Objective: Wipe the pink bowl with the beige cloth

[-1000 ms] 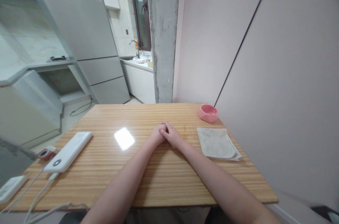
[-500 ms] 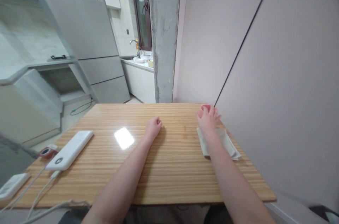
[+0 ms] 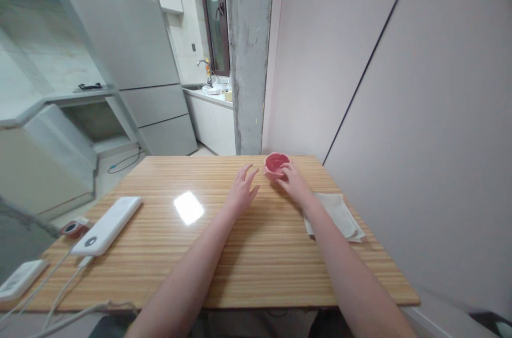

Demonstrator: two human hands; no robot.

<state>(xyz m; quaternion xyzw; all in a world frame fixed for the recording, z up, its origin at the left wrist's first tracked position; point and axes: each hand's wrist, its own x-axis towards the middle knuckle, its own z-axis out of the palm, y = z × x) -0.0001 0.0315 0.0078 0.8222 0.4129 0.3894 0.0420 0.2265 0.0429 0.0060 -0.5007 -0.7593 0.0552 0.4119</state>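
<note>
A pink bowl [image 3: 276,163] with a wavy rim is near the far side of the wooden table [image 3: 168,268]. My right hand [image 3: 293,182] grips the bowl's right side, fingers over the rim and thumb against the outer wall. Left of the bowl, my left hand [image 3: 243,188] is open, its fingers spread and pointing toward the bowl without touching it. Beneath my right forearm lies a folded pale cloth [image 3: 336,215], partly covered by the arm. Whether the bowl rests on the table or is slightly raised, I cannot tell.
At the table's left lie a white power bank [image 3: 108,225] with a cable plugged in, a small reddish-brown object [image 3: 72,228] and a white power strip [image 3: 22,278]. A pale wall [image 3: 432,157] runs along the right edge. Behind stand a fridge [image 3: 120,34] and a concrete pillar [image 3: 251,61].
My right hand has carried the bowl leftward from beyond the cloth toward the table's middle. My left hand has opened from a loose fist and shifted slightly right toward it.
</note>
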